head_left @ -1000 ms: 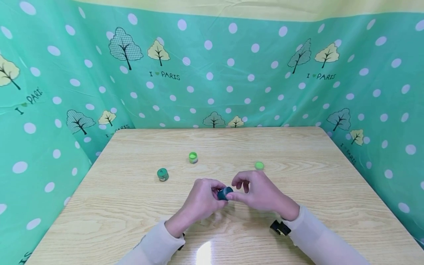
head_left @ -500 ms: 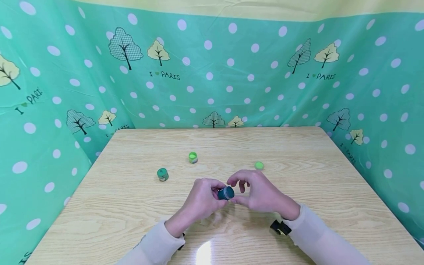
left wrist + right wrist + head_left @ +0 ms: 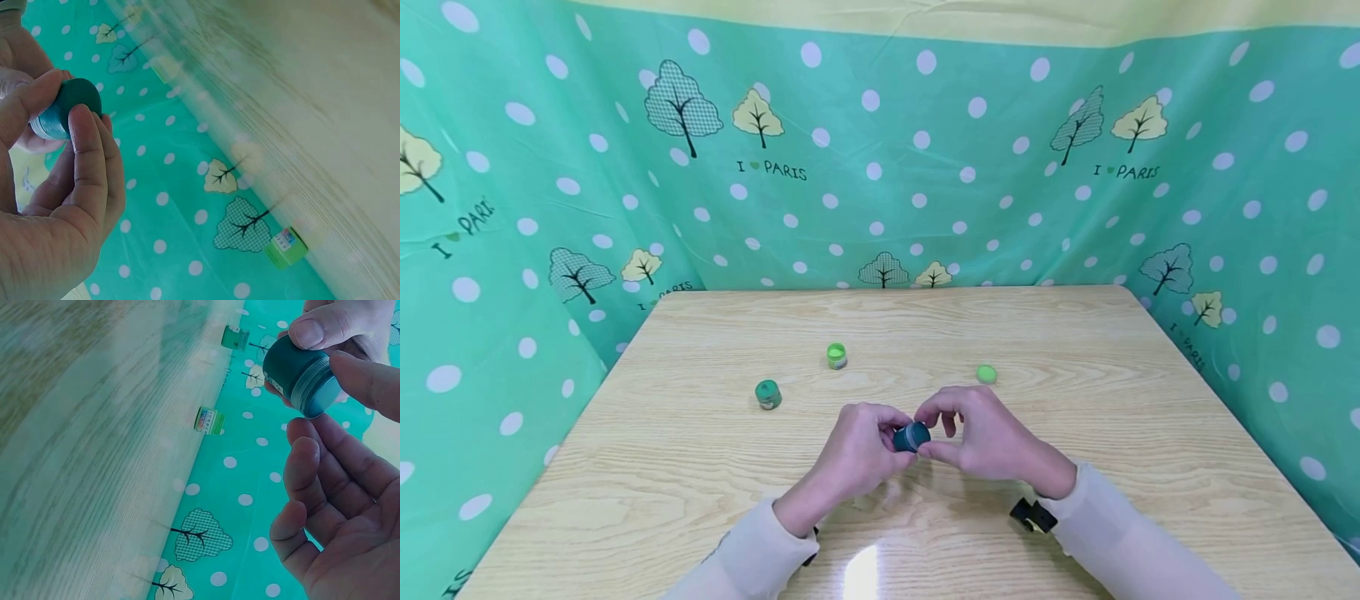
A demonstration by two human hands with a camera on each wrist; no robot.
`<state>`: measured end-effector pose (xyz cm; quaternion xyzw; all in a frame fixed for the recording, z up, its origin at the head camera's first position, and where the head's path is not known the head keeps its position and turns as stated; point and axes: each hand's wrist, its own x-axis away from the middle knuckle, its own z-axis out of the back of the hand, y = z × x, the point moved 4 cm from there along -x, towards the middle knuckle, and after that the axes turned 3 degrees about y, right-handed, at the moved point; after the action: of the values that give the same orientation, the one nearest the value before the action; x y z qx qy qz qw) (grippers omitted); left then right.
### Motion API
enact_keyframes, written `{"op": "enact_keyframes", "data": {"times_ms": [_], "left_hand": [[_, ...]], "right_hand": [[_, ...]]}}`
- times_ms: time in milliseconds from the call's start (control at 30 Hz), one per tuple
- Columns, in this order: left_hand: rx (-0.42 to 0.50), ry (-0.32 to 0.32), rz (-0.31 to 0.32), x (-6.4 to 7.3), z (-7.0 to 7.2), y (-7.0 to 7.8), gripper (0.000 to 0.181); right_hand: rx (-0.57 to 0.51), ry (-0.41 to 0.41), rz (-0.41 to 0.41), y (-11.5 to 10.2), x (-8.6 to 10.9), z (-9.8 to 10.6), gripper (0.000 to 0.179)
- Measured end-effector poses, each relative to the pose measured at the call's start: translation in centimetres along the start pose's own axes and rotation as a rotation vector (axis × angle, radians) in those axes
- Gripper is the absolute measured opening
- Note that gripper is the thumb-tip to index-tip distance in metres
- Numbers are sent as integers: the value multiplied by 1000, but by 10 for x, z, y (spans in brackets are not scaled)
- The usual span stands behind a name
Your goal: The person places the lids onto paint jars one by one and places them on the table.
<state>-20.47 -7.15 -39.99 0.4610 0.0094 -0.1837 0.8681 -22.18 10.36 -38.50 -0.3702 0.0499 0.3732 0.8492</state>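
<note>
My left hand [image 3: 856, 450] grips a small dark teal paint jar [image 3: 902, 439], tilted with its lid end toward my right hand [image 3: 981, 435]. In the right wrist view, the left thumb lies across the jar's side. The right thumb and index fingertip pinch the rim of the lid [image 3: 322, 394] from opposite edges, while the other right fingers stay loosely bent away from it. The left wrist view shows the jar's rounded teal base [image 3: 81, 97] between the left thumb and fingertips. Both hands are near the middle of the wooden table [image 3: 700, 483].
Beyond the hands, a lime green jar [image 3: 837, 357] stands uncovered. A green jar [image 3: 768, 395] with its lid on is at the left, and a lime green round lid [image 3: 987, 374] lies behind the right hand. A polka-dot curtain [image 3: 880, 167] surrounds the table's back and sides.
The right fingers have moved left from apart of the lid to its rim, and the thumb has shifted along its lower edge. The left hand and jar have barely moved.
</note>
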Motion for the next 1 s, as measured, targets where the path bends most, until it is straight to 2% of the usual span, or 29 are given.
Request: {"op": "enact_keyframes", "data": {"times_ms": [467, 767, 1000], "left_hand": [[-14, -3, 11, 1, -1, 0, 21], [5, -5, -6, 1, -2, 1, 21], [13, -15, 6, 1, -1, 1, 22]], "right_hand": [[48, 18, -63, 0, 0, -2, 15], [43, 27, -150, 2, 2, -4, 26], [31, 21, -185, 3, 3, -4, 29]]}}
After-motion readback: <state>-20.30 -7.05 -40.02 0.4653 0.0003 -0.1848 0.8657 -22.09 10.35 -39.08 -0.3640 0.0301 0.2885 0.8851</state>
